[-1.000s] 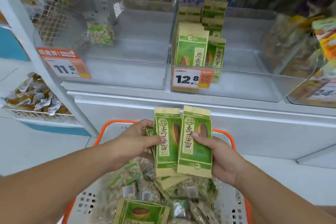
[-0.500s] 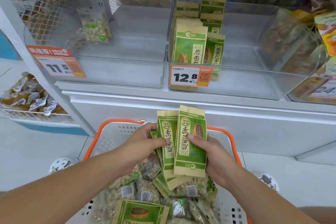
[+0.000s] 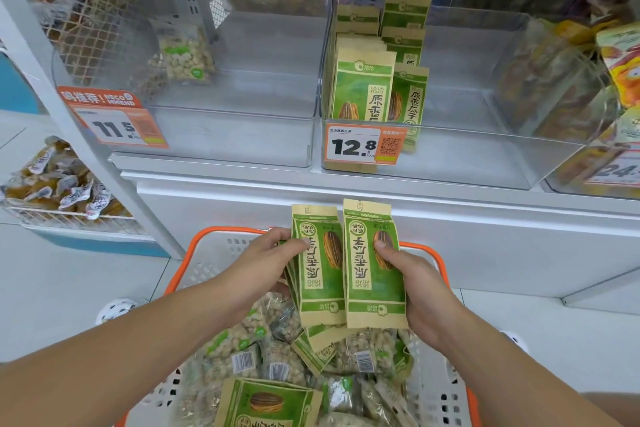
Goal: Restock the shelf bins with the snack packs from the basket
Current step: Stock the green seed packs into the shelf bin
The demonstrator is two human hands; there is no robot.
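Head view, the only one we have: we look down over a white basket with an orange rim [image 3: 211, 232] toward a white shelf holding clear plastic bins.

Our left hand [image 3: 258, 269] grips a fanned stack of green-and-kraft sunflower seed packs [image 3: 317, 267], thumb pressed on the front of the top pack, fingers curled behind. Our right hand [image 3: 420, 288] grasps a single matching pack [image 3: 363, 270], thumb on the printed seed, fingers wrapped round its right edge. Both sets of packs are held upside down above the basket, side by side and touching along their inner edges. The large characters on them read 原香瓜子, inverted from where we stand, with a small round logo near the lower band.

Below the hands the basket holds more stock: another green seed pack [image 3: 268, 402] lying flat at the near end, and clear bags of pale nuts [image 3: 242, 350] with green stickers and barcode labels.

On the shelf, the middle bin [image 3: 485, 163] holds upright green packs [image 3: 362, 87] of the same kind at its left side, printed 洽洽 and 原香瓜子. Its orange price tag [image 3: 363, 146] reads 12.8, with a QR code and small print too fine to read. The left bin [image 3: 242, 135] contains one clear bag of pale nuts [image 3: 185, 57] leaning at the back left; its tag [image 3: 116, 121] reads 11.5 under a banner with "RECOMMEND". At the far right, a partly hidden tag [image 3: 616, 172] begins with 24. Lower left, a wire tray [image 3: 62, 217] holds small wrapped snacks.
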